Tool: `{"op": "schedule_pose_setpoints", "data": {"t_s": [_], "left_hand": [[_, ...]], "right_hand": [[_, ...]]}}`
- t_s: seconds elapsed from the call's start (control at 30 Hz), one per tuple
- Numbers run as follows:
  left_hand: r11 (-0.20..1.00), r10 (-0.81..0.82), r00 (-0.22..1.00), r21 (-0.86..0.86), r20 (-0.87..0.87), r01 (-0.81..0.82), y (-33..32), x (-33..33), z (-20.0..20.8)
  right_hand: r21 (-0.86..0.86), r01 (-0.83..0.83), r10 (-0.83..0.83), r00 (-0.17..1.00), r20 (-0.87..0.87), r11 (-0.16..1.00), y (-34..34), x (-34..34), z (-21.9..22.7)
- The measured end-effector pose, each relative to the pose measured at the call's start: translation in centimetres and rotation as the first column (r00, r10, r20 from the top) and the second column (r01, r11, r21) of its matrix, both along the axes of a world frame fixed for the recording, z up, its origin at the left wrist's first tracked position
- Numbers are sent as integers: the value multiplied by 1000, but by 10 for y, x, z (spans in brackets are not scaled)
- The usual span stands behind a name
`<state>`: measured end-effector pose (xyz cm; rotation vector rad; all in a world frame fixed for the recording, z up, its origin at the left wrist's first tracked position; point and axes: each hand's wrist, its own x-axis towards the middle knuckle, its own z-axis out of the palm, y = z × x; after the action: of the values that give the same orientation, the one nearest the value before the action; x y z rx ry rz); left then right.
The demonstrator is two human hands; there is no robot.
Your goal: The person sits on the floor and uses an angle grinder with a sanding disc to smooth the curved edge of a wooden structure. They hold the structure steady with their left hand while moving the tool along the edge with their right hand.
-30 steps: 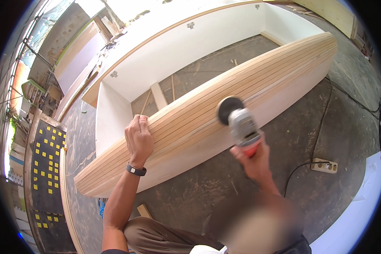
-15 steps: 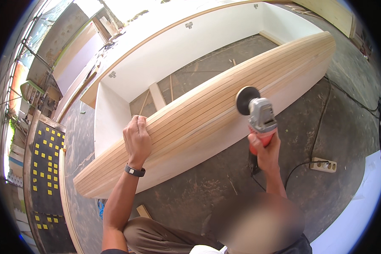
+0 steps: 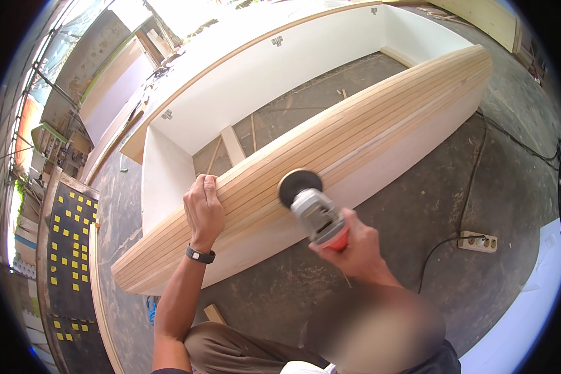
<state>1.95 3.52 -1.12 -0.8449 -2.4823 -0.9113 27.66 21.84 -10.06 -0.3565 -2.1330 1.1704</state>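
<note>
A long white open frame (image 3: 305,59) lies on the floor, its near side faced with a curved panel of pale wooden strips (image 3: 386,124). My left hand (image 3: 204,209), with a dark band on its wrist, is closed over the panel's upper edge left of centre. My right hand (image 3: 361,249) grips an angle grinder (image 3: 321,218) with a grey head and red body. The grinder's dark round sanding disc (image 3: 300,186) is over the strips, just right of my left hand; whether it touches the wood I cannot tell.
A socket strip (image 3: 477,242) with a black cable lies on the floor at right, beside a white sheet (image 3: 542,280). A dark board with yellow squares (image 3: 70,249) stands at left. A small wood offcut (image 3: 214,313) lies near my knee. Crossbars (image 3: 233,144) span inside the frame.
My right hand has swept the grinder left and nearer to me along the strips, closer to my left hand. The left hand keeps its place on the panel's edge.
</note>
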Motion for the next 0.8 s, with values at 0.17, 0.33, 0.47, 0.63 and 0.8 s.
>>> {"op": "schedule_pose_setpoints", "data": {"t_s": [0.17,0.33,0.47,0.63,0.8], "left_hand": [[1000,14,1000,4,21,-14,-2,-1,-1],[1000,17,999,5,40,-18,5,1,2],[1000,25,999,8,23,-25,1,0,-2],[1000,3,999,23,48,-4,-1,0,1],[1000,24,998,14,57,-24,-2,3,3]], "right_hand": [[-364,150,-194,977,-86,919,55,11,-13],[-494,139,-276,937,-216,858,83,13,-3],[-343,131,-104,990,98,930,42,9,5],[73,-50,38,987,154,996,-3,-1,17],[-104,120,-110,989,104,987,32,11,31]]}}
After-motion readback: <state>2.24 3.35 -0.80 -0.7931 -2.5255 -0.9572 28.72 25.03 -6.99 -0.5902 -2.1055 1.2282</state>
